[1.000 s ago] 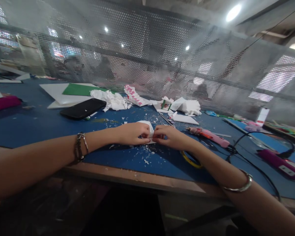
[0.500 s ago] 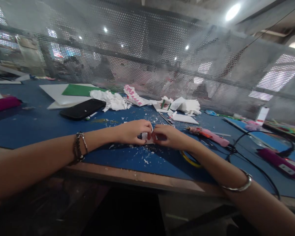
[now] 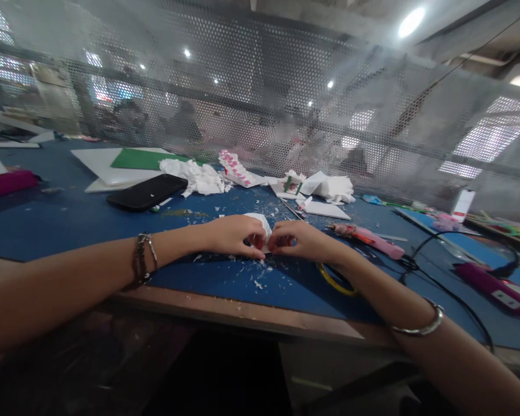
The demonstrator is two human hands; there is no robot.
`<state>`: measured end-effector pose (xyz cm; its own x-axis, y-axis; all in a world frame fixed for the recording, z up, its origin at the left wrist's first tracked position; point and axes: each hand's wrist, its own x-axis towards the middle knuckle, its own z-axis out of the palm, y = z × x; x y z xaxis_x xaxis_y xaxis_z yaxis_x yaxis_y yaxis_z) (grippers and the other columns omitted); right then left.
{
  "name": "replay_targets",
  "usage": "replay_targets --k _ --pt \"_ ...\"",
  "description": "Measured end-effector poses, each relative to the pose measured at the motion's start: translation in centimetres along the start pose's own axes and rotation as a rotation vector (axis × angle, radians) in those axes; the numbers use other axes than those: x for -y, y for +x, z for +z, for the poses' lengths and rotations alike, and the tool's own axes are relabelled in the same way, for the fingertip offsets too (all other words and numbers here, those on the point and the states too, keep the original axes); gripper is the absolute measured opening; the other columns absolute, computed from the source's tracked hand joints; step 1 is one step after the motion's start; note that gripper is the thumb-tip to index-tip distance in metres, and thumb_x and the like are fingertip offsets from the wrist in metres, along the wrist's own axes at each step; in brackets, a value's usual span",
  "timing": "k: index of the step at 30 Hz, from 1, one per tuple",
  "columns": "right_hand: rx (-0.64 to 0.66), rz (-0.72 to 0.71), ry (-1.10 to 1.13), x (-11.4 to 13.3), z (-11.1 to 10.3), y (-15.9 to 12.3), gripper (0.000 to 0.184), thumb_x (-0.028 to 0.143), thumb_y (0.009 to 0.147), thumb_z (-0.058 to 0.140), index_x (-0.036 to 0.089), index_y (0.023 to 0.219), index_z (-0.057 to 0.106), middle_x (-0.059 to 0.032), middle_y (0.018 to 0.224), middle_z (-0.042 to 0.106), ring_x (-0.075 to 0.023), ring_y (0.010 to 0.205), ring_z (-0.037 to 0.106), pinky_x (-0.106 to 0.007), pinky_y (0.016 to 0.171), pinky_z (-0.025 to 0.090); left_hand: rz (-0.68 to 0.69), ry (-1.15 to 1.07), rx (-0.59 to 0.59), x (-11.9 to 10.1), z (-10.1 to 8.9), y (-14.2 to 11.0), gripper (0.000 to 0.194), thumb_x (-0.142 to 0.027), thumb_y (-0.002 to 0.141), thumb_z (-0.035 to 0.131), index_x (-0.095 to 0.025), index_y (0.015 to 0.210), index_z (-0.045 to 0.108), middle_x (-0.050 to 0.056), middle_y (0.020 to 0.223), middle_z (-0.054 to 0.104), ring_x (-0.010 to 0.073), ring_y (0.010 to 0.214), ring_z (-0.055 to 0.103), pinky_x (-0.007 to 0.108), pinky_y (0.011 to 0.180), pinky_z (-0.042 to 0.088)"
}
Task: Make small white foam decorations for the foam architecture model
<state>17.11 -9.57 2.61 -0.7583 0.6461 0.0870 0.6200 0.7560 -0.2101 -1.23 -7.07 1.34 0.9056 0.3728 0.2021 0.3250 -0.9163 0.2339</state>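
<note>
Both hands meet over the blue tabletop [image 3: 225, 283], a little back from its front edge. Between them is a small white piece that looks like paper or thin foam [image 3: 260, 221]; part of it shows behind the fingers. My left hand [image 3: 236, 236] is closed with curled fingers and thumb on the left side of this piece. My right hand [image 3: 301, 240] pinches its right side, thumb and fingers bent close together. The fingers cover much of the piece, so its full shape is hidden. Small white scraps [image 3: 258, 284] lie scattered around and below the hands.
A black phone [image 3: 147, 192], white sheets [image 3: 97, 164], a green sheet [image 3: 145, 159] and crumpled white scraps [image 3: 195, 176] lie behind the left hand. To the right are a pink-handled corded tool [image 3: 368, 240], a yellow ring [image 3: 335, 282] and a purple power strip [image 3: 498, 289]. Mesh partition [image 3: 242, 86] stands behind.
More of the white piece now shows above and behind the left fingers. The left fingers have shifted slightly around it; the right hand has hardly moved.
</note>
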Motion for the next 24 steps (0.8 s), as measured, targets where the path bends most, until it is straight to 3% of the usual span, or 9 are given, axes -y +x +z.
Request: replay_targets --k 13,19,24 --pt "-0.006 0.038 -0.028 0.0 0.4 0.27 0.01 0.005 0.067 0.052 0.013 0.069 0.059 0.0004 0.067 0.047 -0.0093 0.061 0.046 -0.021 0.058 0.037 0.02 0.073 -0.028 0.08 0.5 0.0 0.017 -0.022 0.079 0.046 -0.01 0.08 0.058 0.005 0.075 0.054 0.0142 0.069 0.05 0.023 0.064 0.037" --pt "-0.021 0.051 -0.03 0.05 0.46 0.22 0.008 0.008 0.07 0.052 0.013 0.071 0.059 0.0 0.067 0.048 -0.0088 0.059 0.045 -0.022 0.059 0.037 0.011 0.005 0.004 0.27 0.48 0.26 0.017 -0.021 0.079 0.046 -0.011 0.078 0.06 0.005 0.076 0.054 0.0131 0.071 0.051 0.022 0.068 0.039" --pt "-0.028 0.046 -0.024 0.19 0.57 0.31 0.01 0.021 0.074 0.054 0.012 0.072 0.059 -0.0009 0.068 0.05 -0.0086 0.059 0.044 -0.022 0.058 0.036 0.006 0.02 0.021 0.43 0.57 0.32 0.016 -0.019 0.08 0.045 -0.011 0.08 0.06 0.006 0.08 0.054 0.0143 0.075 0.051 0.023 0.072 0.038"
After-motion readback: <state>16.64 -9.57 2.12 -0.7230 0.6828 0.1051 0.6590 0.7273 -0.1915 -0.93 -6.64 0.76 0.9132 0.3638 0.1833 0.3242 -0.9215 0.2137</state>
